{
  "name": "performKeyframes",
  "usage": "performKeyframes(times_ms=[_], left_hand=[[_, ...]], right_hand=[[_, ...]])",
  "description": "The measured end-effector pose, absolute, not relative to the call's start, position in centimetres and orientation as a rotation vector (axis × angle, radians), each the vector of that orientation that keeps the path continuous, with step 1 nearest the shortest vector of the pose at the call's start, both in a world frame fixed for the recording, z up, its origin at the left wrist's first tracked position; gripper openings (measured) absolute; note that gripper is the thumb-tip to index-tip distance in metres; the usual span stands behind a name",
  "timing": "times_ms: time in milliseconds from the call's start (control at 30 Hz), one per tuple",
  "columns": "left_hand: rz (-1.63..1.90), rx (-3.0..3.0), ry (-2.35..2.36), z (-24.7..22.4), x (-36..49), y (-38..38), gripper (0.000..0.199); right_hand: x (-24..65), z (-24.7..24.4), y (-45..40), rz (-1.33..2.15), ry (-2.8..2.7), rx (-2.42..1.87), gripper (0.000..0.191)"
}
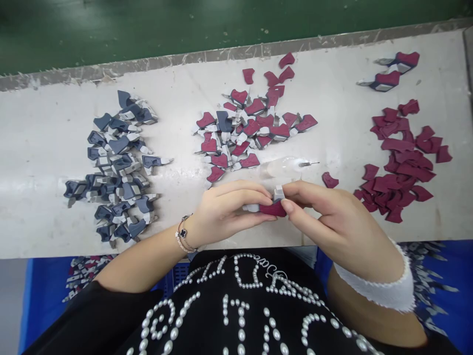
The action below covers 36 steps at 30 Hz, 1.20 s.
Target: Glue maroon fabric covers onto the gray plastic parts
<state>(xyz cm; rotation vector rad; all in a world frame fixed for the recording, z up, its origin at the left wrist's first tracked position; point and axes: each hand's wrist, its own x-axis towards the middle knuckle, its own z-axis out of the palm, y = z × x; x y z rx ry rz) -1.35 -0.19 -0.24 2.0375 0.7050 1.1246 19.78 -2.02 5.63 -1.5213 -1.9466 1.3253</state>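
Near the table's front edge, a small plastic part (272, 209) with a dark red face and a grey-white body is held between both hands. My left hand (229, 209) closes around its left end, fingers above and thumb below. On its right end, the thumb and forefinger of my right hand (332, 222) pinch it. Just beyond the hands lies a translucent bottle (279, 167) with a thin needle tip. Past it is a heap of red-faced grey parts (251, 128). A single red piece (330, 180) lies by my right hand.
Blue-grey parts (121, 162) are piled on the left of the white table (44, 148). Loose red pieces (402, 162) form a pile at right, with two red-faced parts (386, 80) behind. Blue bins (44, 296) holding more parts sit below the front edge. A green surface (221, 24) runs behind.
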Motion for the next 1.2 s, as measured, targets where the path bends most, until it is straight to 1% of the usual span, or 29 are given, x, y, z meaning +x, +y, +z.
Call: performKeyframes(times_ms=[167, 300, 400, 467, 600, 733, 933, 1000, 1100, 1200], left_hand=[[1.148, 2.002, 0.728, -0.2, -1.2, -0.4, 0.025], [1.153, 1.855, 0.779, 0.1, -1.2, -0.3, 0.023], [1.159, 1.782, 0.802, 0.3, -1.2, 0.0, 0.023], [1.172, 1.791, 0.794, 0.3, -1.2, 0.2, 0.022], [1.190, 1.805, 0.802, 0.2, -1.2, 0.2, 0.020], [1.212, 1.814, 0.814, 0.2, -1.2, 0.0, 0.020], [1.236, 1.721, 0.822, -0.3, -1.2, -0.1, 0.024], [1.214, 1.644, 0.819, -0.4, -1.2, -0.1, 0.024], [1.169, 1.612, 0.790, -0.6, -1.2, -0.1, 0.021], [1.101, 1.561, 0.772, -0.6, -1.3, -0.1, 0.023]], right_hand=[[19.3, 5.7, -2.3, 1.179, -2.010, -1.557, 0.023], [19.4, 5.7, -3.0, 1.221, -2.020, -1.472, 0.012], [19.4, 5.6, -3.4, 1.234, -2.008, -1.449, 0.027], [19.3, 5.5, -3.5, 1.243, -1.985, -1.467, 0.029], [19.1, 5.7, -3.4, 1.249, -2.001, -1.476, 0.022], [19.0, 5.7, -3.4, 1.151, -2.070, -1.446, 0.014], [19.0, 5.4, -3.3, 1.045, -2.128, -1.457, 0.011], [19.1, 5.4, -3.0, 1.110, -2.116, -1.458, 0.014], [19.3, 5.4, -2.6, 1.298, -2.032, -1.442, 0.019], [19.4, 5.4, -2.3, 1.317, -1.986, -1.441, 0.017]])
